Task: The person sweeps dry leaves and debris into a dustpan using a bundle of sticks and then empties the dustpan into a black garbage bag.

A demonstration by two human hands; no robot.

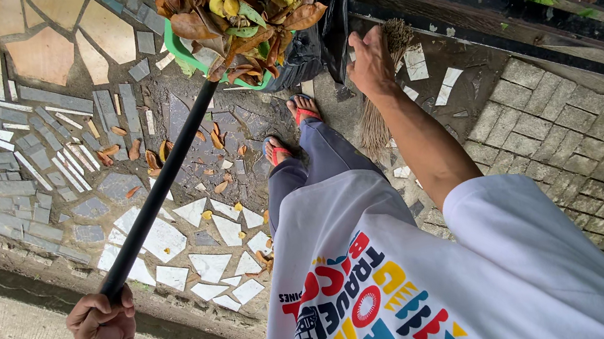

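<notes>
Soft even daylight, faint shadows, no glare; sharp, slight wide-angle distortion.

a: what's the left hand doing?
b: it's closed around the end of a long black handle, lifting a green dustpan heaped with dry brown and yellow leaves.
a: and the right hand?
b: it grips the edge of a black rubbish bag and a straw broom hanging down beside it.
a: the ground?
b: a mosaic floor of broken tiles with a few loose leaves scattered near the person's red sandals.
</notes>
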